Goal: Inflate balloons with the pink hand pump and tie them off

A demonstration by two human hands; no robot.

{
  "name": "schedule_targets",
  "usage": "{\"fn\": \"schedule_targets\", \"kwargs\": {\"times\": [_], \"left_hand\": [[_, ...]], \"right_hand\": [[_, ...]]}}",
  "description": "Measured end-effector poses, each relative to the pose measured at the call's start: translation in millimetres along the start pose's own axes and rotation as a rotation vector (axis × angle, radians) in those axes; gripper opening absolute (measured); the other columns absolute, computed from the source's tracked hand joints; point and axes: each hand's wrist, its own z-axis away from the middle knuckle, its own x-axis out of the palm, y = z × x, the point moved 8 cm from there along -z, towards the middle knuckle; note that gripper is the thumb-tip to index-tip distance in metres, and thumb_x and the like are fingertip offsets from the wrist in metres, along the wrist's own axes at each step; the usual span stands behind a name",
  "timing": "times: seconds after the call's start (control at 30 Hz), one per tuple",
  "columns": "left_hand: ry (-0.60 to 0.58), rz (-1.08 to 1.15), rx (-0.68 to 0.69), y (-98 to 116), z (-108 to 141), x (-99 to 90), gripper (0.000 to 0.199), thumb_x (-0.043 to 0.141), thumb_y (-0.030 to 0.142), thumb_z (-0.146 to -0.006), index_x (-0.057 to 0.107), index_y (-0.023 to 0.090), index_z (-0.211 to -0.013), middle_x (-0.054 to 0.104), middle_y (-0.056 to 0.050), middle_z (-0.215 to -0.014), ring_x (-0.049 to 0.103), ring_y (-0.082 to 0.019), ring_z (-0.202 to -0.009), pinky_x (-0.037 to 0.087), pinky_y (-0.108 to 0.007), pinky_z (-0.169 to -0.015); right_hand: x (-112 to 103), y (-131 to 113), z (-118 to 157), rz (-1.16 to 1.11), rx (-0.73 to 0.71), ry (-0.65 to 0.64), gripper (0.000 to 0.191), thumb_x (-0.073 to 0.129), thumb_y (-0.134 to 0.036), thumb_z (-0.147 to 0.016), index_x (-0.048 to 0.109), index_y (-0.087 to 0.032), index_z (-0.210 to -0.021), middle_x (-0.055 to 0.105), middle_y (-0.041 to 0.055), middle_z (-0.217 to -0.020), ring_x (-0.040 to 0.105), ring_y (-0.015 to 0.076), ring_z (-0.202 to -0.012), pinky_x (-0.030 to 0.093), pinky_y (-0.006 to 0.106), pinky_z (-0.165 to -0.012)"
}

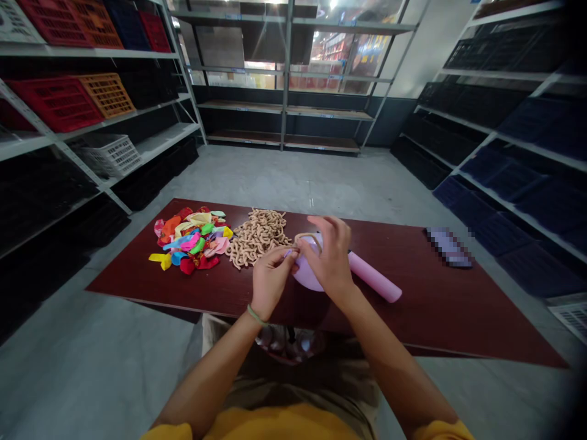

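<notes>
A lilac balloon (pixel 308 275), inflated, lies between my two hands above the table. My left hand (pixel 270 275) is closed in a pinch on the balloon's neck, at its left side. A short tan cord (pixel 308 236) curves from the neck over the balloon. My right hand (pixel 332 253) is at the balloon's upper right, its fingers raised and apart from the thumb, which reaches toward the cord and neck. Just right of it lies a pink-lilac tube (pixel 375 277), like a hand balloon pump. Left of my hands is a heap of tan curly cords (pixel 259 235).
Several deflated balloons (pixel 192 238) in mixed colours are heaped on the left of the dark red table (pixel 440 305). A pixelated flat item (pixel 448 247) lies at the right. Shelves with crates (pixel 57 101) stand left and right, and a metal rack (pixel 285 110) stands behind.
</notes>
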Motion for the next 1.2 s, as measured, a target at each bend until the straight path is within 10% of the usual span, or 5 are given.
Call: {"fn": "schedule_targets", "kwargs": {"times": [0.17,0.47,1.2], "left_hand": [[0.147,0.206,-0.102,-21,-4,-9.3,0.027,0.073,0.039,-0.078,0.078,0.018,-0.093,0.074,-0.006,-0.097,0.065,-0.015,-0.077,0.054,-0.028,-0.073],[0.146,0.278,-0.053,-14,12,4.6,0.022,0.07,0.029,-0.082,0.078,0.02,-0.1,0.073,-0.005,-0.11,0.064,-0.019,-0.11,0.045,-0.032,-0.103],[0.067,0.571,-0.39,-22,9,9.0,0.029,0.083,0.027,-0.068,0.077,0.018,-0.095,0.075,-0.005,-0.101,0.068,-0.012,-0.084,0.053,-0.024,-0.08]], "right_hand": [[9,-22,26,0.067,-0.233,-0.125,0.018,0.055,-0.019,-0.094,0.062,-0.024,-0.111,0.067,0.0054,-0.1,0.056,0.0225,-0.093,0.043,0.041,-0.087],[35,-2,42,0.0,-0.134,-0.213,0.033,0.055,-0.025,-0.094,0.063,-0.029,-0.125,0.065,0.0092,-0.109,0.056,0.0274,-0.105,0.048,0.048,-0.094],[29,20,48,-0.273,-0.015,-0.083,0.017,0.064,-0.027,-0.09,0.075,-0.037,-0.097,0.051,0.0045,-0.1,0.051,0.0238,-0.104,0.046,0.052,-0.101]]}}
